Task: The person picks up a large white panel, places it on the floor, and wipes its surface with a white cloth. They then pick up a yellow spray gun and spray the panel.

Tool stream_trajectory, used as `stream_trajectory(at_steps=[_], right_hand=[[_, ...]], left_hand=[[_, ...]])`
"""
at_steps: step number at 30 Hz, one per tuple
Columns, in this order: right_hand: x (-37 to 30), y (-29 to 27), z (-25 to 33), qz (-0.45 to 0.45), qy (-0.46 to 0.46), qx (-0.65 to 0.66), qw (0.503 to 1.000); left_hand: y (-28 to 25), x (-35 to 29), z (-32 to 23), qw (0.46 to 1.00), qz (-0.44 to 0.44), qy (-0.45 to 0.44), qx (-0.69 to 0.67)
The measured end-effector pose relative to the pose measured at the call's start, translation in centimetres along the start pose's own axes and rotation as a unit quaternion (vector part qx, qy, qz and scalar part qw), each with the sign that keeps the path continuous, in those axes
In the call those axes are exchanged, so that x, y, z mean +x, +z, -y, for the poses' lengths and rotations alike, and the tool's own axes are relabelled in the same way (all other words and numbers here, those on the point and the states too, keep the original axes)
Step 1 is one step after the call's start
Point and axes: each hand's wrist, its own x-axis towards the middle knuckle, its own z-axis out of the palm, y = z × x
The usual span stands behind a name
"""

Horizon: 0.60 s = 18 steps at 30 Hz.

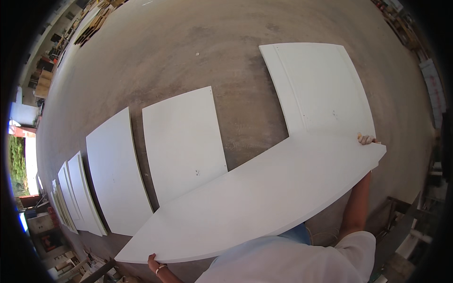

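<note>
A long white panel spans the front of my body, held up between both hands above the floor. Near its left end, my left hand grips the near edge, with a band around the wrist. At the panel's right end, my right hand reaches under and curls its fingers over the far edge; they look covered by a light glove or wrap. Beyond the held panel lies a large white panel with a groove along one side, its near end hidden. To its left lies another white panel, partly covered too.
More white panels lie in a row on the brown concrete floor, stretching left to a stack of thin boards. Wooden pallets stand at the far left. A metal frame stands close on my right.
</note>
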Motion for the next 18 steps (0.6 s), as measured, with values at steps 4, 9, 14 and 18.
stream_trajectory(at_steps=[4, 9, 14, 18], right_hand=[[-3.5, -8.6, 8.1, -0.038, -0.074, 0.037, 0.996], [-11.9, -18.7, 17.3, -0.132, -0.200, 0.006, 0.971], [-25.2, -25.3, 23.2, -0.185, -0.263, -0.045, 0.946], [-37.9, -24.6, 23.2, -0.356, -0.265, -0.139, 0.885]], left_hand=[[12.1, -6.3, -3.5, 0.995, 0.086, 0.051, 0.031], [27.8, -17.8, -6.2, 0.935, 0.331, 0.114, 0.061], [43.9, -28.6, -5.4, 0.904, 0.375, 0.140, 0.150], [56.4, -36.8, -2.3, 0.866, 0.423, 0.180, 0.196]])
